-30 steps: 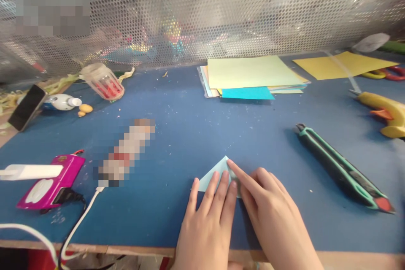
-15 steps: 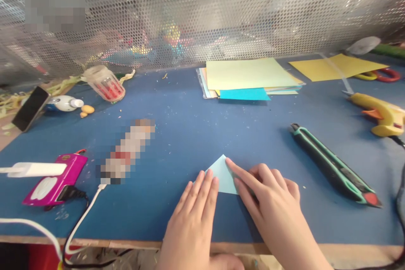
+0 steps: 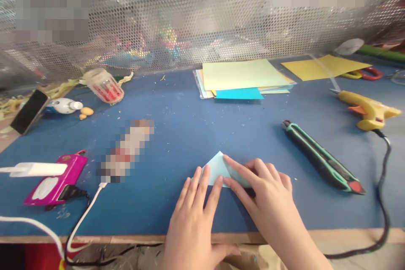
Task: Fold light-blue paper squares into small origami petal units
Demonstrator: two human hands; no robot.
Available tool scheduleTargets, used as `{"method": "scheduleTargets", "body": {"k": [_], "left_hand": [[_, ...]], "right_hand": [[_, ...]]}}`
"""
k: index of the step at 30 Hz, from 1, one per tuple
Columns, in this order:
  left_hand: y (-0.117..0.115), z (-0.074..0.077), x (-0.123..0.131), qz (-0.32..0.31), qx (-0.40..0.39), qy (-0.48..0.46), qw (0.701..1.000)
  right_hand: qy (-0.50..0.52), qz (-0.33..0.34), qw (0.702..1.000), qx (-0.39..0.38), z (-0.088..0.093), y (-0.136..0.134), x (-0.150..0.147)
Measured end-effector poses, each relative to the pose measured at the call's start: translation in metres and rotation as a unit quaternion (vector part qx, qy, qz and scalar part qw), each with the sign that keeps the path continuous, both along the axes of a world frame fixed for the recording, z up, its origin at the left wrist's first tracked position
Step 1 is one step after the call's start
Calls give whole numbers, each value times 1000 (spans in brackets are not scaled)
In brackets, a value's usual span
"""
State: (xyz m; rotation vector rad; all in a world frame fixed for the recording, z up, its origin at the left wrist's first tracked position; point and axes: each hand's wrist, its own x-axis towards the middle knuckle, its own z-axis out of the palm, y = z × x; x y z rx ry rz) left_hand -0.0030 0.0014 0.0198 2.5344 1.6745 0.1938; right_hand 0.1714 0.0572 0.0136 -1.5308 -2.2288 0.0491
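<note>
A small light-blue folded paper triangle (image 3: 217, 167) lies on the blue table near its front edge. My left hand (image 3: 194, 215) rests flat with its fingers stretched out, the fingertips pressing on the paper's left lower part. From the right, my right hand (image 3: 268, 202) reaches in: its index finger runs along the triangle's right edge, the middle finger presses the paper's lower edge, and the other fingers are curled. Both hands cover the paper's lower part.
A green and black utility knife (image 3: 321, 158) lies to the right, a yellow glue gun (image 3: 367, 109) with a black cord beyond it. A stack of coloured paper (image 3: 242, 76) sits behind. At the left are a magenta device (image 3: 55, 179), cables and a phone (image 3: 29, 111). A perforated metal screen (image 3: 190, 17) backs the table (image 3: 177, 135).
My left hand has slid back and to the left, then forward a little onto the paper. The right index finger stays on the triangle's edge. The view has shifted slightly to the right.
</note>
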Motion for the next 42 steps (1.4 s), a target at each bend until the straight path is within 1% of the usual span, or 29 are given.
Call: {"method": "scheduleTargets", "body": {"k": [3,6,7,9,12,15,18,19,20,21,22,23,25,26,27,28,29,31,33,35,36,38,39,40,41,42], "left_hand": [[1,3,-5,-13,-9,4,1000],[1,6,-15,-26,-8,16,1000],[-1,6,-18,-30,-3,22,999],[-4,7,-26,-36,10,33,999],[-10,4,-37,-31,51,51,997],[-16,-1,-45,-31,86,70,993],[-21,-5,-51,-42,106,87,990],[-23,-6,-53,-45,104,93,989],[-24,-6,-55,-49,105,98,988],[-25,-5,-57,-53,108,100,988],[-26,-4,-60,-57,116,101,986],[-27,-2,-62,-61,119,102,986],[-28,4,-69,-74,126,101,984],[-28,8,-72,-81,125,100,984],[-28,12,-76,-90,124,98,983],[-27,17,-81,-97,120,98,983],[-27,22,-84,-99,119,97,983],[-23,31,-90,-101,112,93,984],[-16,39,-92,-94,113,74,986],[-6,45,-88,-92,98,53,990],[1,47,-85,-90,78,42,992],[15,48,-77,-83,46,9,995],[21,47,-73,-85,27,-10,996],[28,46,-70,-91,15,-29,995],[33,44,-67,-96,16,-45,994],[38,41,-65,-117,30,-56,991]], "right_hand": [[10,8,1000,-14,-1,-1,9],[9,5,1000,-9,-8,-4,29],[4,18,1000,-3,-11,-5,37],[-1,9,1000,9,-17,-8,51],[-7,23,999,25,-24,-11,61],[11,32,999,33,-20,-12,59],[56,40,997,38,-5,-10,67],[53,29,996,67,1,-9,74],[36,-2,994,108,6,-8,84],[12,-53,990,129,11,-5,97],[-14,-92,984,151,14,-3,110],[-29,-127,979,156,16,0,124],[-35,-112,990,84,15,8,150],[-26,-80,996,35,13,13,161],[-24,-66,998,3,10,19,169],[-26,-73,997,-7,8,26,175],[-34,-95,995,0,6,34,178],[-46,-108,993,-4,7,55,181],[-57,-125,990,-4,11,83,179],[-64,-147,987,2,21,112,173],[-64,-151,986,5,27,124,167],[-54,-146,988,20,44,142,150],[-48,-122,991,26,53,145,139],[-41,-84,995,29,62,144,125],[-35,-32,999,23,71,139,110],[-31,28,999,6,79,130,94]]}}
